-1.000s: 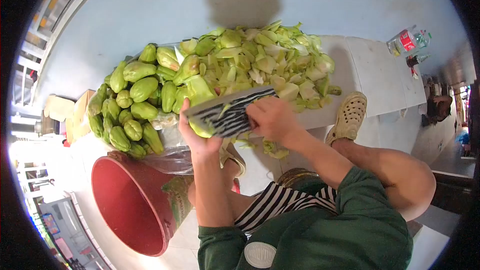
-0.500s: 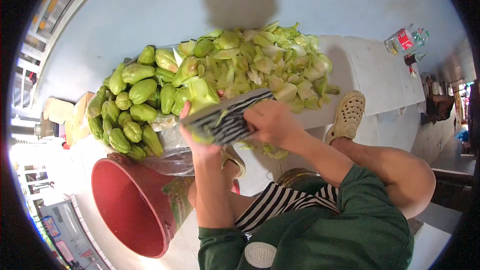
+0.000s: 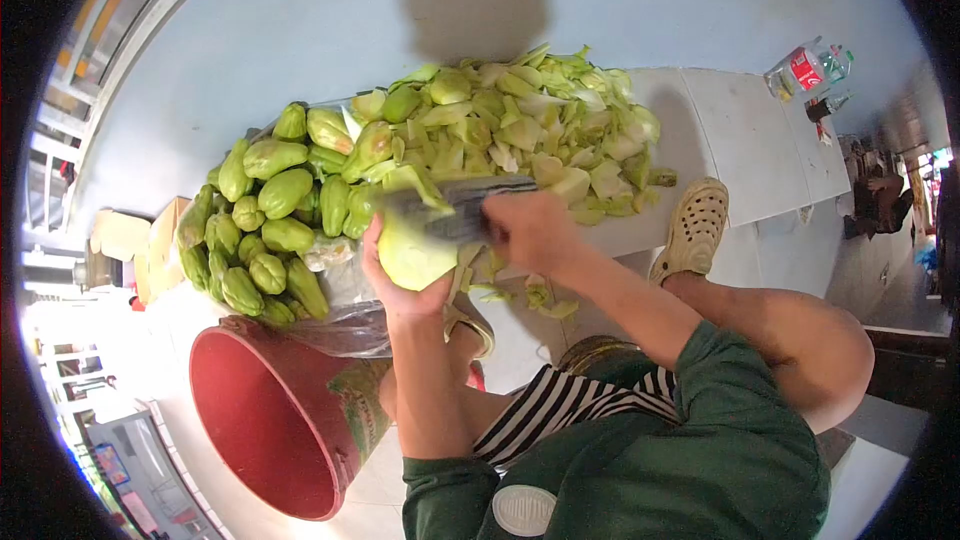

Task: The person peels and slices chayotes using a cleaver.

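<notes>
My left hand (image 3: 412,298) is cupped around a pale, peeled green papaya (image 3: 415,258) from below and the left side. My right hand (image 3: 530,230) is closed on a broad-bladed knife (image 3: 455,208), its handle hidden in my fist. Motion blurs the blade, which lies across the upper side of the papaya. Just above the blade, a strip of green peel (image 3: 425,183) stands up. Beyond my hands spreads a heap of pale green peelings (image 3: 540,125). Whole green papayas (image 3: 285,192) are piled to the left of it.
A large red bucket (image 3: 265,420) lies on its side, lower left, beside clear plastic (image 3: 350,328). Bottles (image 3: 805,70) rest by the wall at upper right. My clog-shod foot (image 3: 692,228) is right of the heap. A cardboard box (image 3: 165,245) stands far left.
The blade has swung up and back from across the front of the papaya, exposing its pale flesh. Both hands keep their holds; the left has turned slightly.
</notes>
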The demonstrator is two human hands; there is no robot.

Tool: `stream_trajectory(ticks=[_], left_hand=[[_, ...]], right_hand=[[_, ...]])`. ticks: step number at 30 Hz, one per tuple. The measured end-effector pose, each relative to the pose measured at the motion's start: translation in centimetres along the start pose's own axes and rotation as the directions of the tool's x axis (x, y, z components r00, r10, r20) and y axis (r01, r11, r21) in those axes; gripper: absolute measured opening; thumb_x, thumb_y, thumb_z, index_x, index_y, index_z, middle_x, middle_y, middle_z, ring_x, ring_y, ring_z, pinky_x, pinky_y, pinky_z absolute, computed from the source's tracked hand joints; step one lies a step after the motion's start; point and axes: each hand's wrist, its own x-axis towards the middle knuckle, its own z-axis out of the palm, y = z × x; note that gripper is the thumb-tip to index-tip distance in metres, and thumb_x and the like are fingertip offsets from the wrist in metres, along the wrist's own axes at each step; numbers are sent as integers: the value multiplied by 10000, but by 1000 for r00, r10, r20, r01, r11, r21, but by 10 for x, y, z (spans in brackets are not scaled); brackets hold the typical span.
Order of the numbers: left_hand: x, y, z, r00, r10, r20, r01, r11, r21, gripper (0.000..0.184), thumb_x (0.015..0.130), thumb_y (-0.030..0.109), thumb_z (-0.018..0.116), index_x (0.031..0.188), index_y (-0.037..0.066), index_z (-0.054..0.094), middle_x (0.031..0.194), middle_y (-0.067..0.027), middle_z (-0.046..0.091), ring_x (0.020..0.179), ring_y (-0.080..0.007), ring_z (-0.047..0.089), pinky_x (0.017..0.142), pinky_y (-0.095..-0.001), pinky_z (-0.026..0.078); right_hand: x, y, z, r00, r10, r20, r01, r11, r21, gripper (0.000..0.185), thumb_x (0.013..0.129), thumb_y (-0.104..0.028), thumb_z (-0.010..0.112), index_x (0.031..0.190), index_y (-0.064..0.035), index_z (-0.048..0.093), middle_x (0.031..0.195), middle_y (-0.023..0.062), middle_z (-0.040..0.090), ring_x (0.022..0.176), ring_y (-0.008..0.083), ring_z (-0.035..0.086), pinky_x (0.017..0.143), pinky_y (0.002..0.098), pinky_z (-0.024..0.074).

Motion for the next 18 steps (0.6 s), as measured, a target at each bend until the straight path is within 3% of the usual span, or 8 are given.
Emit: stream_trajectory(ticks=[1,3,7,10,12,15,16,18], left_hand=[[1,3,1,982,-45,183,54,998,-42,538,921,454,452,1246,36,551,1128,-186,619,1033,-331,578,854,-457,464],[2,6,10,988,-80,130,77,997,27,543,921,425,469,1261,5,526,1123,-216,603,1012,-338,575,815,-439,457],[-1,6,16,998,-54,42,58,995,-76,541,914,389,480,1278,-10,505,1160,-230,587,1033,-361,570,858,-447,453],[3,11,13,996,26,-83,-34,995,-89,550,908,386,483,1285,-14,498,1180,-232,581,1046,-366,568,889,-458,458],[3,8,11,981,149,-120,-138,985,100,589,881,417,508,1264,-30,502,1156,-232,584,1032,-365,569,907,-460,471],[2,8,10,998,-10,69,15,998,-67,615,857,452,530,1221,-44,515,1098,-224,590,975,-356,571,875,-452,480],[0,6,15,1000,1,-27,-4,995,-96,619,847,468,541,1189,-48,521,1053,-215,587,942,-344,558,864,-441,473],[0,5,18,1000,12,7,-12,998,-62,617,849,467,539,1185,-50,522,1051,-214,586,945,-340,552,864,-436,467]], right_hand=[[2,8,2,1000,-3,-3,3,1000,-4,224,744,-222,664,846,-57,552,716,155,628,693,372,635,614,463,504],[9,21,0,928,371,43,-371,928,13,221,758,-219,649,838,-32,564,736,179,640,719,396,631,623,465,505],[-5,17,-6,919,379,106,-390,913,122,216,773,-211,636,843,-19,564,741,186,649,721,405,628,633,470,506],[-10,0,-13,981,194,16,-195,973,124,209,713,-145,687,807,-2,568,642,141,565,595,344,565,577,429,455],[-13,-6,-15,965,-255,-65,257,966,24,243,642,-159,709,778,-41,546,653,87,524,606,285,552,561,388,434],[-11,-22,-15,905,-409,-120,405,912,-57,272,595,-181,700,770,-81,518,659,44,473,615,237,533,549,351,411],[-10,-26,-14,905,-409,-119,405,913,-58,272,595,-181,700,770,-81,518,659,44,473,615,237,533,549,351,411],[-8,-32,-13,867,-473,-157,464,881,-91,254,597,-149,682,782,-85,520,651,26,463,596,222,529,530,338,402]])
